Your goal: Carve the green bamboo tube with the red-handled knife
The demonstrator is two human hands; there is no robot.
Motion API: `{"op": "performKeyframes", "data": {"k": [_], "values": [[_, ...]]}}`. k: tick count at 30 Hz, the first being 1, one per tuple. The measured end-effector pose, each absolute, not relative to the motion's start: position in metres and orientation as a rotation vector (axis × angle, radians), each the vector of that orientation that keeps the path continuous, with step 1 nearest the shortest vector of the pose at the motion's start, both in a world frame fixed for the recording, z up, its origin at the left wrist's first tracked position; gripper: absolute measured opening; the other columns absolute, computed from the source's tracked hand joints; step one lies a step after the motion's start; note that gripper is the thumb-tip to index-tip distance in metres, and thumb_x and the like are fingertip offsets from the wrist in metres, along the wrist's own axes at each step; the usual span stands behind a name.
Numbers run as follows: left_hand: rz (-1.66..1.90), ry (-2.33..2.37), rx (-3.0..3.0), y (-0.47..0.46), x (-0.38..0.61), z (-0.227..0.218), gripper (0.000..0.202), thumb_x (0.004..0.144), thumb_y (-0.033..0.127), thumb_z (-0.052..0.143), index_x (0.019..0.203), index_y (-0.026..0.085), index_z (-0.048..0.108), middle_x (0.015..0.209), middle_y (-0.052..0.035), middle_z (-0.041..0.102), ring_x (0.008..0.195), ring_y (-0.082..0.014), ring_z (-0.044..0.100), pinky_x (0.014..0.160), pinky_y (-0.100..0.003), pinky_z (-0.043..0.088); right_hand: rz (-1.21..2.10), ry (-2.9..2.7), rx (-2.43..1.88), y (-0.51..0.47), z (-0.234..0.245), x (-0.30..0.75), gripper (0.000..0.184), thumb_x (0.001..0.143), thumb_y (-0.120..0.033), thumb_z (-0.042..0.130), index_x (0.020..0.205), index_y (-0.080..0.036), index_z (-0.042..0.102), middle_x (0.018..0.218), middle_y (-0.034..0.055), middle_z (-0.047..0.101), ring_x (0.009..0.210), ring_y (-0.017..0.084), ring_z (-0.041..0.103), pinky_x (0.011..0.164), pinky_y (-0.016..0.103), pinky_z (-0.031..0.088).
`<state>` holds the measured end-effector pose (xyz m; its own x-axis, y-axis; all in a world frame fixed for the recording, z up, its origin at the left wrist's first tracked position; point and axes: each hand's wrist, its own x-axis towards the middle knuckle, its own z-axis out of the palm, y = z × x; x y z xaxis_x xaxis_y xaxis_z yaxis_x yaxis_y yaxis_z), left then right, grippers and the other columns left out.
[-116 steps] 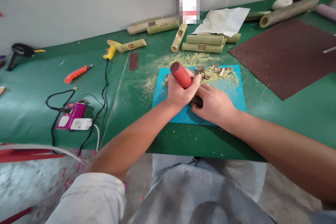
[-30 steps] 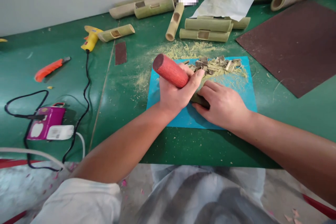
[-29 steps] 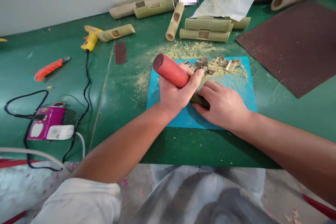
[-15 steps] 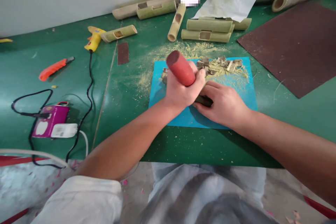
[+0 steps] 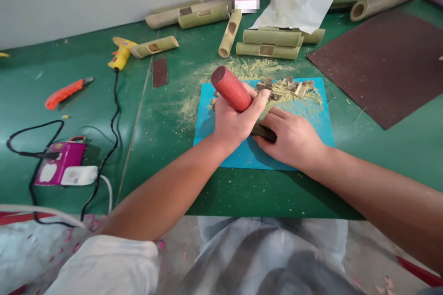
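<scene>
My left hand point(image 5: 232, 117) is wrapped round a thick red wooden handle point(image 5: 231, 88), its butt end tilted up and to the left. The working end of that tool is hidden by my hand. Close on the right, my right hand point(image 5: 292, 136) grips a dark green bamboo piece point(image 5: 265, 132), which lies low over a blue board point(image 5: 277, 159). Part of the bamboo is covered by both hands. Brown chips and pale shavings point(image 5: 287, 90) are heaped on the board just beyond my fingers.
Several bamboo tubes with cut windows, one here point(image 5: 272, 50), lie at the back, partly under white paper point(image 5: 294, 7). A brown sheet point(image 5: 384, 69) lies right. Leftward are a yellow glue gun point(image 5: 120, 54), an orange utility knife point(image 5: 67, 94) and a purple power strip point(image 5: 74, 154) with cords.
The view has shifted slightly. The red handle and my left hand have moved a little left, and slightly more bamboo shows between my hands. Both grips are kept.
</scene>
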<state>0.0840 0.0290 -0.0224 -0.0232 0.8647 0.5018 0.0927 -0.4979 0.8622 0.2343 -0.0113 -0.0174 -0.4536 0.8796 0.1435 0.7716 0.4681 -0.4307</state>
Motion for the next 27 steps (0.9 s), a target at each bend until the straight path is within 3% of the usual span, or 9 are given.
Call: {"op": "performKeyframes", "data": {"k": [14,21,24,27], "values": [[1.651,1.035,1.719,0.028,0.0791,-0.0278,0.033,0.092,0.025,0.077,0.065,0.02,0.058,0.06,0.0062,0.058,0.054,-0.0078,0.056,0.066,-0.026,0.054,0.361,-2.429,-1.408,-0.0138,-0.0171,0.2334,0.016,0.089,-0.028,0.064,0.093,-0.015,0.072,0.095,0.011,0.07,0.076,0.02,0.058,0.065,0.033,0.036],[1.637,1.026,1.708,0.0274,0.0782,-0.0267,0.034,0.094,0.023,0.074,0.064,0.02,0.056,0.056,0.0069,0.052,0.051,-0.008,0.053,0.063,-0.026,0.053,0.379,-2.409,-1.387,-0.013,-0.0168,0.2345,0.014,0.089,-0.029,0.064,0.088,-0.017,0.069,0.092,0.0096,0.069,0.074,0.019,0.056,0.065,0.032,0.035],[1.637,1.01,1.705,0.0274,0.0772,-0.0279,0.035,0.094,0.029,0.076,0.065,0.02,0.058,0.059,0.0061,0.055,0.052,-0.0077,0.053,0.064,-0.027,0.053,0.388,-2.416,-1.396,-0.0129,-0.0162,0.234,0.015,0.089,-0.029,0.063,0.091,-0.016,0.07,0.094,0.0107,0.07,0.075,0.019,0.057,0.065,0.033,0.035],[1.612,0.948,1.677,0.0284,0.0744,-0.0299,0.045,0.097,0.046,0.076,0.065,0.02,0.057,0.061,0.0041,0.055,0.053,-0.0086,0.053,0.059,-0.027,0.049,0.392,-2.408,-1.398,-0.0131,-0.0165,0.2342,0.016,0.089,-0.029,0.063,0.092,-0.016,0.07,0.095,0.0109,0.071,0.076,0.02,0.058,0.065,0.033,0.035]]}}
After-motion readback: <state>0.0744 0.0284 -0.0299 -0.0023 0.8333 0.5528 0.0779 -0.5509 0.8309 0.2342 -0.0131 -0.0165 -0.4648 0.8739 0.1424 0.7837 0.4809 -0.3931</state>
